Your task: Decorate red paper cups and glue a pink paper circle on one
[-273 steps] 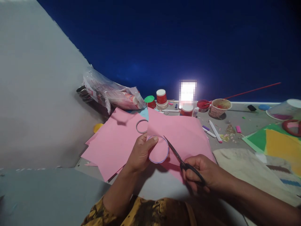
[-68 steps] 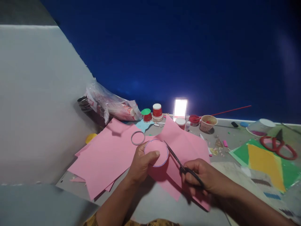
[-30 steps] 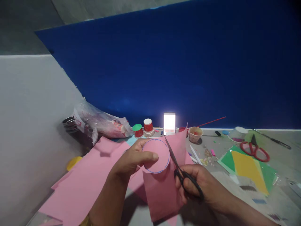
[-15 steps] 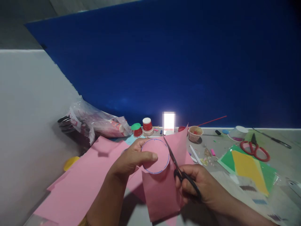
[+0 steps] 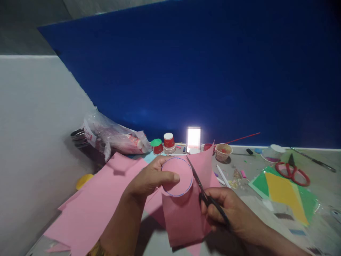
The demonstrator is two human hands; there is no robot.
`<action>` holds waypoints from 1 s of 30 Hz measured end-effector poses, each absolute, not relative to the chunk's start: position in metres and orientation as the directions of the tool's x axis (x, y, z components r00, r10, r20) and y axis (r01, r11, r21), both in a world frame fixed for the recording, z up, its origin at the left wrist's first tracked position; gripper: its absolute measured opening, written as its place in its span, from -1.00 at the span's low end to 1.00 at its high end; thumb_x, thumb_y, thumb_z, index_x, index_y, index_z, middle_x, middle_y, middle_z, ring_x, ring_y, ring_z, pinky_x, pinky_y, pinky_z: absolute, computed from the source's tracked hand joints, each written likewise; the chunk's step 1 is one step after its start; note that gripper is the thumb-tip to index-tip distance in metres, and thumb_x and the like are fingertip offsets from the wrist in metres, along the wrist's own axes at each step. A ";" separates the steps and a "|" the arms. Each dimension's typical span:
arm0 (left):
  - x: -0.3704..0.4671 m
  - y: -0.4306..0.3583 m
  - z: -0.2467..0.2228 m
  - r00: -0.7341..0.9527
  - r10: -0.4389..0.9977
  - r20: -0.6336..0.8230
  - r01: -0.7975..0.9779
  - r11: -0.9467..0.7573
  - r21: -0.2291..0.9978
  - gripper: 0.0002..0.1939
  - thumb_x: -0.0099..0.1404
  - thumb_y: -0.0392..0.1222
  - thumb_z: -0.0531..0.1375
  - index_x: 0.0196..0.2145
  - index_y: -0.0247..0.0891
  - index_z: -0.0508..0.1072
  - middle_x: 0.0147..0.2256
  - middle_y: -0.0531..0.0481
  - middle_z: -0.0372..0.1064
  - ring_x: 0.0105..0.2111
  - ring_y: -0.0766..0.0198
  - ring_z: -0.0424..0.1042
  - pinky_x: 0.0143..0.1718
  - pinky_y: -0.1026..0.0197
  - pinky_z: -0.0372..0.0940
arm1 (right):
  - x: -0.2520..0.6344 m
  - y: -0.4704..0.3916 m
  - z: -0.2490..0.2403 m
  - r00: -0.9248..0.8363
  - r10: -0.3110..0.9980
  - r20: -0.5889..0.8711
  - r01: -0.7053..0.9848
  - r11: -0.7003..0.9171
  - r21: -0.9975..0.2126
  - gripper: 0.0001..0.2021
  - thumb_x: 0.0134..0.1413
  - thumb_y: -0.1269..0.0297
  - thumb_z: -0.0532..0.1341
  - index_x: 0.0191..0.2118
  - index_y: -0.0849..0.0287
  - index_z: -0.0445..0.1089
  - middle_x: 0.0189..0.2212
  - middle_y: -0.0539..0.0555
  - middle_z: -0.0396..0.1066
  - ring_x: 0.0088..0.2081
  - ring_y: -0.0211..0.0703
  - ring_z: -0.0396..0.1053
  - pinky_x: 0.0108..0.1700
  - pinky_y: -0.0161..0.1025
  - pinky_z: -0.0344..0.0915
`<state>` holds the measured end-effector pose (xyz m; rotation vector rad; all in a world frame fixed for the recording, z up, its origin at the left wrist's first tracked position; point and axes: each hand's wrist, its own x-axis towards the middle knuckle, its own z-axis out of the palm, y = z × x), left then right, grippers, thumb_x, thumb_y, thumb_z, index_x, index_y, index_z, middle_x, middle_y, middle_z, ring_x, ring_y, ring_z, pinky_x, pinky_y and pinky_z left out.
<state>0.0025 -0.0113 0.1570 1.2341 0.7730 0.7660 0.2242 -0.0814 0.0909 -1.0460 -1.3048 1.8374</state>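
1. Head view: left hand closed in a pinch on the pink circle, thumb flat across its face, pointing at the middle. Fingers mostly hidden behind it.
2. Pink circle sits at the left hand's thumb end, face up to the camera, blue line round its rim. Most of the face extends right of and around the thumb.
3. Right hand curled round the handles of the black scissors. Finger position in the loops partly hidden.
4. Scissors tilted, tips up and left, blades along the circle's right edge. Blades look nearly together; can't tell the exact gap or whether they touch the rim.
5. Pink paper hangs below the circle and rises behind the blades. Can't tell where it joins the circle, if at all.
6. Loose pink sheets lie left of and partly under the left forearm.
7. Right side of table: red-handled scissors by the green sheet and yellow sheet; white marker nearer the right hand.
8. Back edge: patterned cup, lit screen, red cups, plastic bag.
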 end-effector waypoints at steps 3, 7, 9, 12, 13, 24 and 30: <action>0.003 -0.012 0.158 0.531 0.843 -0.089 -0.088 0.160 0.983 -0.83 -0.07 -0.24 0.40 -0.49 -0.34 0.54 -0.60 0.09 0.30 -0.60 0.42 0.19 -0.56 0.35 0.08 | 0.226 -0.081 0.089 -0.478 0.850 -0.222 -0.060 -0.284 -0.957 -0.51 -0.06 -0.18 0.43 -0.45 0.19 0.36 -0.60 -0.04 0.37 -0.56 -0.34 0.22 -0.45 -0.36 0.14; 0.001 -0.011 0.157 0.507 0.855 -0.111 -0.065 0.166 0.984 -0.81 -0.10 -0.24 0.40 -0.46 -0.34 0.55 -0.55 0.06 0.35 -0.55 0.38 0.25 -0.51 0.34 0.15 | 0.227 -0.081 0.091 -0.483 0.847 -0.220 -0.052 -0.279 -0.959 -0.52 -0.05 -0.16 0.42 -0.46 0.19 0.35 -0.60 -0.02 0.38 -0.55 -0.32 0.25 -0.44 -0.34 0.15; 0.000 -0.010 0.156 0.495 0.861 -0.119 -0.051 0.165 0.985 -0.80 -0.11 -0.24 0.41 -0.45 -0.34 0.57 -0.55 0.07 0.35 -0.54 0.38 0.26 -0.50 0.33 0.17 | 0.227 -0.081 0.092 -0.484 0.846 -0.223 -0.034 -0.272 -0.962 -0.53 -0.07 -0.15 0.42 -0.47 0.19 0.35 -0.60 -0.01 0.38 -0.55 -0.31 0.25 -0.44 -0.34 0.15; -0.001 -0.009 0.155 0.470 0.874 -0.123 -0.018 0.149 0.989 -0.76 -0.10 -0.24 0.43 -0.40 -0.32 0.60 -0.56 0.10 0.35 -0.55 0.39 0.24 -0.49 0.34 0.19 | 0.226 -0.081 0.092 -0.474 0.850 -0.232 -0.031 -0.279 -0.960 -0.55 -0.10 -0.12 0.42 -0.48 0.18 0.34 -0.61 -0.01 0.39 -0.56 -0.31 0.24 -0.45 -0.34 0.14; -0.001 -0.008 0.154 0.466 0.876 -0.120 -0.010 0.141 0.990 -0.76 -0.08 -0.23 0.44 -0.38 -0.32 0.61 -0.56 0.10 0.35 -0.55 0.40 0.24 -0.49 0.35 0.19 | 0.226 -0.081 0.092 -0.470 0.851 -0.234 -0.033 -0.282 -0.959 -0.57 -0.10 -0.10 0.41 -0.48 0.18 0.35 -0.60 -0.01 0.38 -0.56 -0.31 0.24 -0.45 -0.34 0.14; 0.000 -0.004 0.147 0.538 0.842 0.021 -0.159 0.077 0.984 -0.73 0.15 -0.06 0.49 -0.40 -0.32 0.60 -0.48 0.06 0.40 -0.51 0.41 0.32 -0.47 0.38 0.26 | 0.224 -0.082 0.093 -0.462 0.852 -0.246 -0.056 -0.305 -0.951 -0.69 -0.10 0.04 0.37 -0.49 0.16 0.34 -0.63 -0.06 0.34 -0.58 -0.34 0.21 -0.45 -0.34 0.16; 0.002 -0.005 0.142 0.464 0.885 0.027 -0.162 0.054 0.985 -0.67 0.17 0.04 0.47 -0.38 -0.32 0.62 -0.46 0.03 0.43 -0.45 0.37 0.35 -0.42 0.34 0.25 | 0.225 -0.083 0.089 -0.461 0.852 -0.248 -0.057 -0.308 -0.950 -0.62 -0.11 -0.03 0.41 -0.48 0.18 0.35 -0.62 -0.04 0.36 -0.56 -0.34 0.22 -0.46 -0.35 0.10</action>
